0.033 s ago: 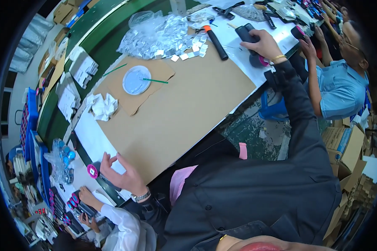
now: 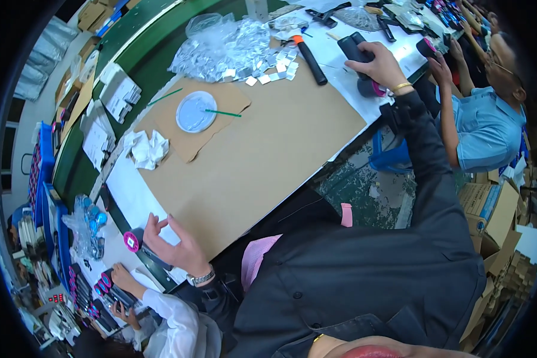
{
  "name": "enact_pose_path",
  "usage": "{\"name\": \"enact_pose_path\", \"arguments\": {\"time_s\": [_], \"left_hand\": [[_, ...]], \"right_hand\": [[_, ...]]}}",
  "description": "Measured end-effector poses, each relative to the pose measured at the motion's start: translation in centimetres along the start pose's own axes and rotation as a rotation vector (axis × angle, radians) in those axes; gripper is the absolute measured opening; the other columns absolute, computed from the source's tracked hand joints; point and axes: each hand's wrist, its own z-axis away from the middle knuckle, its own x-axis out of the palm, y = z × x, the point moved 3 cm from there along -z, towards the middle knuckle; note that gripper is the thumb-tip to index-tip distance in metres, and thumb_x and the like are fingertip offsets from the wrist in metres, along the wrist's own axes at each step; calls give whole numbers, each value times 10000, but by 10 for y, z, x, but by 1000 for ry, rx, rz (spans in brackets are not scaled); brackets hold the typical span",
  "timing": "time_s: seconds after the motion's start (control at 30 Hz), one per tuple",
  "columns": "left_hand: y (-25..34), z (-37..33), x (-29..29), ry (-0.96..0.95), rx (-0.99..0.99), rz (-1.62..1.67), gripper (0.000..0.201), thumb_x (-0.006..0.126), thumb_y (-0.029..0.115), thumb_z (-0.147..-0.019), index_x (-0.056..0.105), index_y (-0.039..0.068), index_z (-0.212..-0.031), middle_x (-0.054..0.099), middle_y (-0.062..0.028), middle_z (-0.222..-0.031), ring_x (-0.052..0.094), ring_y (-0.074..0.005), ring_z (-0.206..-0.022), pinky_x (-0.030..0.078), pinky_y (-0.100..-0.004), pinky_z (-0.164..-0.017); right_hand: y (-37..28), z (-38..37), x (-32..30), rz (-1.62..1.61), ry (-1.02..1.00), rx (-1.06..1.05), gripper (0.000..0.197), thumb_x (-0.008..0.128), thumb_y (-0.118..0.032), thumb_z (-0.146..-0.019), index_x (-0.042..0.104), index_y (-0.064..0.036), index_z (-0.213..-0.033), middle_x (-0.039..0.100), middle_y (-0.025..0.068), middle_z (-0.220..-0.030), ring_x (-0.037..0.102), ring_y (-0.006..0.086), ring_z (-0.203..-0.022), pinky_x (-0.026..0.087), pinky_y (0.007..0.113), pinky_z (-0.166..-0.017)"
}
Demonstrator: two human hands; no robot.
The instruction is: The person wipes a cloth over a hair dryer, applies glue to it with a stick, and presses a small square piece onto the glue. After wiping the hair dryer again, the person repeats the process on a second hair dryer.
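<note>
At the far right of the table, my right hand [image 2: 388, 67] is closed around a black cylinder [image 2: 348, 49]. A second black cylinder with a pink-ringed end [image 2: 371, 88] lies just under that hand, by the wrist. My left hand [image 2: 176, 243] is at the near left corner of the table, fingers bent and spread, palm showing nothing in it. Beside its fingertips lies another black cylinder with a pink ring and a pale square in its end [image 2: 132, 241]. A brown board [image 2: 268, 143] covers the table between my hands.
On torn cardboard [image 2: 230, 98] sits a round white lid of pale paste [image 2: 196, 111] with a green stick [image 2: 224, 113] across its edge. Crumpled tissue [image 2: 146, 150], a pile of silvery squares [image 2: 227, 51] and an orange-and-black tool [image 2: 309, 59] lie around. Co-workers sit at right [image 2: 486, 128] and lower left [image 2: 176, 322].
</note>
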Motion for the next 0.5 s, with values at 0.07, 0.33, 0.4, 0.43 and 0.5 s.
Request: {"name": "enact_pose_path", "arguments": {"time_s": [0.07,0.33,0.4,0.43,0.5], "left_hand": [[3,2,4,-51,8,46,388,728,-31,-947,624,-62,-1320,649,-166,-1110,636,-276,-949,498,-422,-926],[30,-2,19,-108,67,196,404,730,-44,-939,612,-56,-1325,647,-158,-1091,639,-285,-944,500,-420,-943],[29,0,17,-104,52,184,404,729,-45,-939,613,-54,-1325,649,-157,-1089,641,-281,-944,501,-416,-943],[27,1,15,-103,44,188,403,729,-45,-940,613,-51,-1326,652,-156,-1088,644,-277,-944,503,-413,-943],[25,4,10,-89,30,183,402,729,-46,-941,614,-49,-1326,654,-155,-1087,646,-273,-944,504,-409,-943]], "right_hand": [[-45,12,-15,-87,-39,-124,571,918,-417,-789,745,-45,-1186,671,205,-1303,702,361,-1052,571,420,-945],[-257,90,-15,-218,-395,-1141,517,913,-256,-592,728,-101,-1050,605,187,-1373,601,394,-1261,490,491,-1054],[-294,107,15,-249,-436,-1329,447,881,-264,-609,759,-134,-1019,626,140,-1267,611,348,-1231,487,459,-1058],[-311,116,29,-215,-508,-1390,379,862,-255,-634,769,-154,-988,630,116,-1215,616,324,-1203,485,450,-1062],[-338,129,52,-181,-577,-1469,312,842,-246,-659,780,-174,-956,633,92,-1163,622,300,-1175,483,441,-1066]]}}
